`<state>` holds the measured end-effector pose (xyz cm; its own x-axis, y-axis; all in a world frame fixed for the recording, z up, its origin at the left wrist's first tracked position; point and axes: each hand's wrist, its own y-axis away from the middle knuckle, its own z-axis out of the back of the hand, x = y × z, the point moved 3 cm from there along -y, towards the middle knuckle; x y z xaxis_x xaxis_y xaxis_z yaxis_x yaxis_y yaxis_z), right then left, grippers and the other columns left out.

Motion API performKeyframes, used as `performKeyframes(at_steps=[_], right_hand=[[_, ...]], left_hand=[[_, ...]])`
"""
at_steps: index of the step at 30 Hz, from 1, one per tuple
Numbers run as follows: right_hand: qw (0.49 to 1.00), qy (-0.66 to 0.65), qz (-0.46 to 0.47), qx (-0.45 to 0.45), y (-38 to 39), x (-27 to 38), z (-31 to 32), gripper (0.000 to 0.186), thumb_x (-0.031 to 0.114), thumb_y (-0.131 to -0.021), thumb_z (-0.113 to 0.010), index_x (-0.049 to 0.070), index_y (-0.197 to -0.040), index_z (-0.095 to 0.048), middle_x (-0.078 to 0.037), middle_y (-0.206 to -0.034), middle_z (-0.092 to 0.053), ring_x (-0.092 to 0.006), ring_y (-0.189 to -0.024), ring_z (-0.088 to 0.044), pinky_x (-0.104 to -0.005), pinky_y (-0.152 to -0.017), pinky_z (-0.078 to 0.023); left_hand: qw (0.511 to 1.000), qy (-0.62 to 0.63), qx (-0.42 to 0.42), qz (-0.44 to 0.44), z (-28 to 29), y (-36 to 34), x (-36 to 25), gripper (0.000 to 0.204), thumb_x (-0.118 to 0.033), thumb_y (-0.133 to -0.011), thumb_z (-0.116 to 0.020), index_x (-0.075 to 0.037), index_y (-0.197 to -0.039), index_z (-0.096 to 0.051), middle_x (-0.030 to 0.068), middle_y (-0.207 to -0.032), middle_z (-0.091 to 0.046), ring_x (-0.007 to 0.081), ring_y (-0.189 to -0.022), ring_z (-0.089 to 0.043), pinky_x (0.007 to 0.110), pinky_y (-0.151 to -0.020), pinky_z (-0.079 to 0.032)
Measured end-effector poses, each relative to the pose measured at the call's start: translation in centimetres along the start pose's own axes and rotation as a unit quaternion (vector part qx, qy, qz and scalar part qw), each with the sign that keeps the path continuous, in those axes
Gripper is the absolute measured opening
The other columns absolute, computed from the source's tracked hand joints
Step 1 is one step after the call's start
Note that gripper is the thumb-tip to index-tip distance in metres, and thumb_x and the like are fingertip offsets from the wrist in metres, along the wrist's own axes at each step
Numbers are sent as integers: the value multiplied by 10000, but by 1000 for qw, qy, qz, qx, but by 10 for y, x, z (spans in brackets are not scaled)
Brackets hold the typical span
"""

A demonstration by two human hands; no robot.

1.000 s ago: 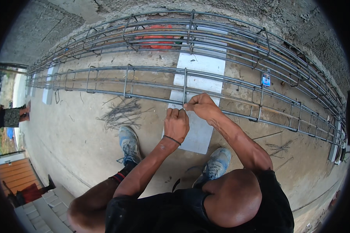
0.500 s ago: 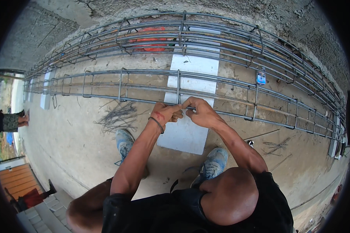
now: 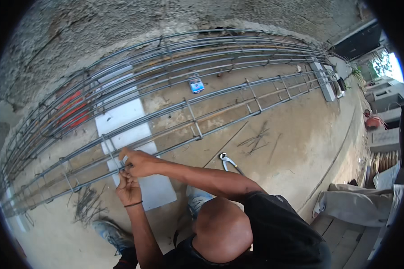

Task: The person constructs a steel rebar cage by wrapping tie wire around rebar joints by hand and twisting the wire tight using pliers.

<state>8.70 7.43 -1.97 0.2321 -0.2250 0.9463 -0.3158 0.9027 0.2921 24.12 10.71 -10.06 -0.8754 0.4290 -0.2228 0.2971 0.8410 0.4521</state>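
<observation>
Both hands work at the lower bar of a long steel rebar cage, where a stirrup crosses above a white board. My left hand comes from below, its fingers pinched together close to the bar. Over the bar, my right hand bends its fingers in against the same joint, almost touching the left. Whatever the fingertips hold is too small to make out. A heap of loose tie wires lies on the floor beside my left hand. Pincers with pale handles lie right of my right forearm.
A second bundle of rebar cages runs behind, along the rough wall. White boards lie under the cages. Also on the floor are a blue-and-white pack, a red sheet and more wires. Blocks stand beneath the far right end.
The view has swung to the right, so cages and hands now appear further left and tilted. The pincers show more fully. My hands stay at the same joint, fingers slightly shifted.
</observation>
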Motion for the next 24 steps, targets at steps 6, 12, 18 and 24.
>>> performKeyframes(at_steps=[6, 12, 18, 24], right_hand=[[956, 78, 127, -251, 38, -16, 8, 251, 58, -709, -615, 19, -938, -519, -197, -818, -589, -395, -851, -574, -456, -747, -443], [925, 143, 74, -345, 99, -23, 25, 101, 94, -612, -660, 38, -696, -651, -136, -724, -647, -306, -737, -633, -413, -651, -492], [913, 206, -22, -352, 131, -23, 21, 126, 127, -633, -658, 64, -742, -658, -140, -724, -648, -326, -725, -630, -404, -642, -492], [913, 115, -186, -344, 175, -27, -1, 132, 90, -683, -646, 4, -783, -639, -128, -706, -658, -213, -624, -667, -333, -555, -513]], left_hand=[[997, 6, -20, 69, 59, -52, -46, 196, -140, -967, -461, 47, -1026, -470, 104, -864, -501, 181, -713, -472, 299, -654, -446], [939, -12, 232, 252, 49, -74, -15, 324, -303, -876, -479, -83, -1091, -583, 102, -1242, -548, 236, -1157, -487, 433, -949, -394], [978, -53, 22, 201, 81, -133, 19, 314, -309, -900, -470, -63, -1068, -566, 101, -1107, -567, 227, -997, -510, 403, -842, -424], [970, -6, -14, 242, 102, -174, 66, 313, -316, -924, -461, -42, -1045, -550, 100, -972, -586, 219, -836, -533, 373, -735, -454]])
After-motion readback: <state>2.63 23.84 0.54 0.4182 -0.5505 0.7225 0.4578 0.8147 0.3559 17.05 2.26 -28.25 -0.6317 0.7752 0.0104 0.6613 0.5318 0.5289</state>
